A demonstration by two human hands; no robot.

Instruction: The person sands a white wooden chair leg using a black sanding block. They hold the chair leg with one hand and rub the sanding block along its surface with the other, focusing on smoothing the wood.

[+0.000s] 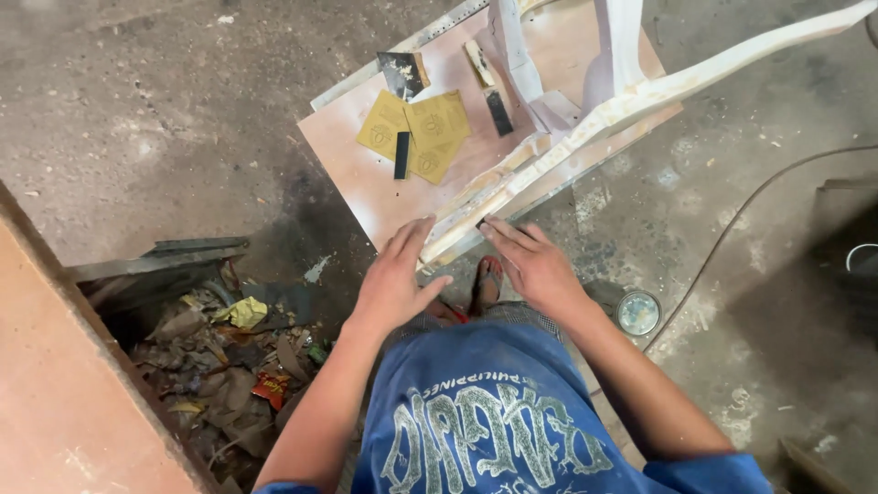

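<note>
My left hand (395,279) is spread flat with fingers apart, just touching the near end of a long pale curved wooden piece (585,128) coated in whitish filler. My right hand (530,265) rests beside it, fingertips pressed on the same end of the wood. The wood lies slanted across a pinkish board (366,174) that serves as a low work surface. Neither hand holds anything. On the board lie yellow sandpaper sheets (421,133), a small black block (401,155) and a putty scraper (489,87).
A bin of scrap paper and rubbish (219,366) sits at lower left beside a reddish panel (55,393). A small round tin (637,312) stands on the concrete floor at right, near a thin cable (732,229). My sandalled foot (487,279) is below the board.
</note>
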